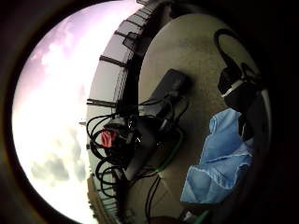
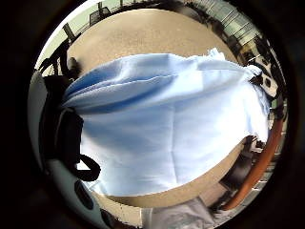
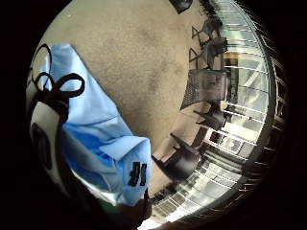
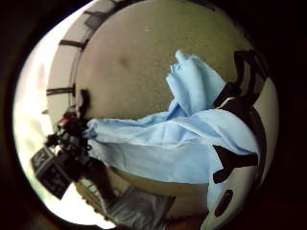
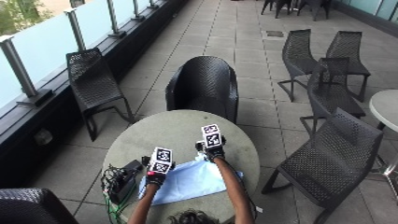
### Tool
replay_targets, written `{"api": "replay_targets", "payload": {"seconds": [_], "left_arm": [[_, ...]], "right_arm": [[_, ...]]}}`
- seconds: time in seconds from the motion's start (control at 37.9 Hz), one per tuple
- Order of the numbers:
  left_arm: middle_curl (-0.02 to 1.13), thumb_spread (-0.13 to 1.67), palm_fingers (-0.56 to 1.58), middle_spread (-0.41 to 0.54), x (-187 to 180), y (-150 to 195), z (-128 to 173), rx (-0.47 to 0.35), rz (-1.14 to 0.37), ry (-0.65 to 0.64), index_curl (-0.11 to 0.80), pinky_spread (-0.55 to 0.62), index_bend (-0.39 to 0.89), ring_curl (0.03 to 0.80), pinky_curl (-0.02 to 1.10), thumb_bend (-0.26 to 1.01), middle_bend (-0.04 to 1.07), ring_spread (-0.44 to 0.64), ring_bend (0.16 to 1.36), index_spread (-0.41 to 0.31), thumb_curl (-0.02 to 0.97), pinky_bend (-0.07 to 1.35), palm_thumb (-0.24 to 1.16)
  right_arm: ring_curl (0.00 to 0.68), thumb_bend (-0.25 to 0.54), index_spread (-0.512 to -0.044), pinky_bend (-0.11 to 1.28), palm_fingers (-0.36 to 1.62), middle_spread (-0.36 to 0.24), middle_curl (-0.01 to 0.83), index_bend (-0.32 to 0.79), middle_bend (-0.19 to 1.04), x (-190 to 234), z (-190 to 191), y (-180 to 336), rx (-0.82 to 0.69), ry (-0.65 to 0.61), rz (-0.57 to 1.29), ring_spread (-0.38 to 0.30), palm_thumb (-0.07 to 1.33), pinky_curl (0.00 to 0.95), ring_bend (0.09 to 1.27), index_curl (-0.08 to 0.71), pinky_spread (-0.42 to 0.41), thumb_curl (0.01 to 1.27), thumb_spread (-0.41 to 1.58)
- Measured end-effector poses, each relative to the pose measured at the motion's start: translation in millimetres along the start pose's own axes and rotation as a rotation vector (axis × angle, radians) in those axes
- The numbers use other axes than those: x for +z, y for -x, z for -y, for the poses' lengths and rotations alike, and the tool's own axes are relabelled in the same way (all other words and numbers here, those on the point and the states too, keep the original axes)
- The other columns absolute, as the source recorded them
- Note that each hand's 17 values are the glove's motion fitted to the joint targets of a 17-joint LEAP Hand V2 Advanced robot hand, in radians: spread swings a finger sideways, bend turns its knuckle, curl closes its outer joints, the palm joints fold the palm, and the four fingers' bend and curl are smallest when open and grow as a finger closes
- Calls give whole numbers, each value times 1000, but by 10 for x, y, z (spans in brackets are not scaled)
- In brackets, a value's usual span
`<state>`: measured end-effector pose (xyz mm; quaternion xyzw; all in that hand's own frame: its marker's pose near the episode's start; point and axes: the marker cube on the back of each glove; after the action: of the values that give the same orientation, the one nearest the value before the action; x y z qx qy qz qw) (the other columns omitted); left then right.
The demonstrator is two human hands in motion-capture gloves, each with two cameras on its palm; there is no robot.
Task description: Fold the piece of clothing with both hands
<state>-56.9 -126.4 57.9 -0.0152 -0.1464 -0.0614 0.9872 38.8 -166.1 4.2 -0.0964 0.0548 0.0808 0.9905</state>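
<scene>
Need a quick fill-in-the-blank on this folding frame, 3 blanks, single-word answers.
1. The garment being folded is light ____ in colour.
2. It lies on a ____ table, judged by the shape of the top.
3. The bundle of black cables and gear sits on the table beside the person's ____ hand, away from the right hand.

Missing words: blue; round; left

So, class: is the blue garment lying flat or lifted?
Partly lifted: both hands hold its far edge up; the garment otherwise rests on the table.
</scene>
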Motion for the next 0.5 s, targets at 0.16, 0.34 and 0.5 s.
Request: {"api": "replay_targets", "payload": {"seconds": [0.16,0.34,0.5], "left_arm": [[507,1317,1261,-376,-226,114,-227,-24,158,79,480,-222,278,436,368,62,504,-389,742,-352,306,132,707],[519,1334,1236,-375,-297,125,-351,-21,139,75,499,-184,297,448,344,51,530,-389,770,-358,299,116,720],[515,1339,953,-342,353,4,153,-51,108,-55,478,-81,181,445,337,36,484,-362,725,-300,294,147,723]], "right_arm": [[451,69,-301,486,1373,-244,455,173,461,186,352,145,7,190,-114,-246,1008,372,787,383,-334,314,981],[454,2,-307,486,1310,-243,464,141,475,69,364,44,19,89,-86,-245,985,374,788,384,-313,314,922],[421,-44,-318,482,961,-242,440,112,377,-245,-63,-323,62,-61,119,-251,909,382,644,360,-201,307,923]]}}
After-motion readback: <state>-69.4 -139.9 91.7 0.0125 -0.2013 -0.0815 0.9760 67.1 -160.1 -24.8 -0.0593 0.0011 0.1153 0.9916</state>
